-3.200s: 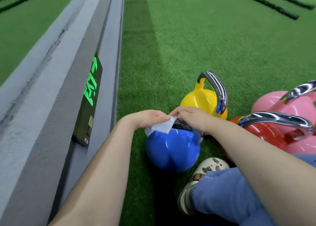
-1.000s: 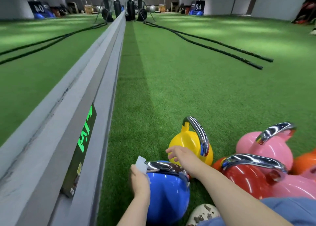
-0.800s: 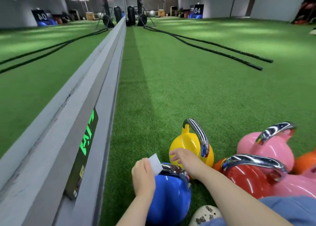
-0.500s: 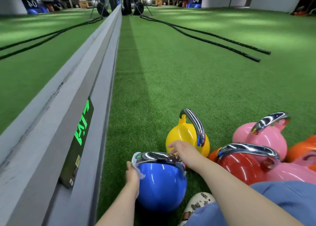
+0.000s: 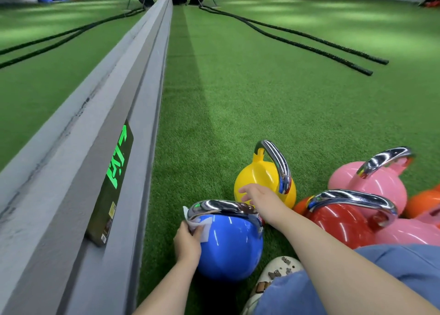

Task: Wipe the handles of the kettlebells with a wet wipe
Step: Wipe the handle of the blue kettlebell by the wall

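A blue kettlebell with a chrome handle stands on the green turf just in front of me. My left hand holds a white wet wipe against the left end of that handle, where it meets the ball. My right hand rests with straight fingers at the handle's right end, beside a yellow kettlebell. To the right stand a red kettlebell and a pink kettlebell, both with chrome handles.
A long grey low wall with a lit green exit sign runs along the left. Two black battle ropes lie on the turf ahead. More pink and orange kettlebells crowd the right edge. My shoe and blue trouser leg are at the bottom.
My left hand with the wipe has moved from the handle's top down to its left end against the ball. My right hand stays at the handle's right end.
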Demonstrator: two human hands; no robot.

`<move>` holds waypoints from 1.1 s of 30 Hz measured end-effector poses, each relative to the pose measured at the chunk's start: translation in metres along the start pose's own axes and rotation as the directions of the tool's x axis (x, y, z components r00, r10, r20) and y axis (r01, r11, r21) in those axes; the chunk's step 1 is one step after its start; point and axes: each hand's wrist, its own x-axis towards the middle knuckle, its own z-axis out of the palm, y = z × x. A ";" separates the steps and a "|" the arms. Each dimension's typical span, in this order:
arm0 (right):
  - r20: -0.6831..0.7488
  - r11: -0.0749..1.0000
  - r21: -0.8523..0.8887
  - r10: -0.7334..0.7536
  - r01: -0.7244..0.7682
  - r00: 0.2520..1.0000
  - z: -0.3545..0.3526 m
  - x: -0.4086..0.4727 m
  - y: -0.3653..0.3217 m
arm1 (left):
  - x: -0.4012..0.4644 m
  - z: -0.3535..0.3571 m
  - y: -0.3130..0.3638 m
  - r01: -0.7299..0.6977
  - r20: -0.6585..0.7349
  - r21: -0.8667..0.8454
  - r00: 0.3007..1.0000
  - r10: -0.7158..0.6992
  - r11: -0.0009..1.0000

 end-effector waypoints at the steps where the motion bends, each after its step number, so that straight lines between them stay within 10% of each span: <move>1: 0.006 1.000 -0.008 -0.001 0.001 1.000 0.001 0.000 0.000 | -0.002 0.002 0.004 -0.011 -0.026 0.001 1.000 0.011 1.000; 9: 0.008 0.999 -0.051 0.015 -0.014 1.000 0.004 0.001 0.002 | -0.006 -0.006 0.038 -0.389 -0.024 0.173 0.917 0.399 0.905; 17: -0.043 0.998 -0.051 0.037 -0.039 0.998 0.004 0.001 0.004 | -0.011 0.002 0.051 -0.655 0.047 0.594 0.607 0.793 0.466; 33: -0.247 0.997 -0.047 0.046 -0.059 0.968 -0.005 -0.001 0.002 | -0.048 0.042 0.088 -0.754 0.338 0.647 0.419 0.842 0.116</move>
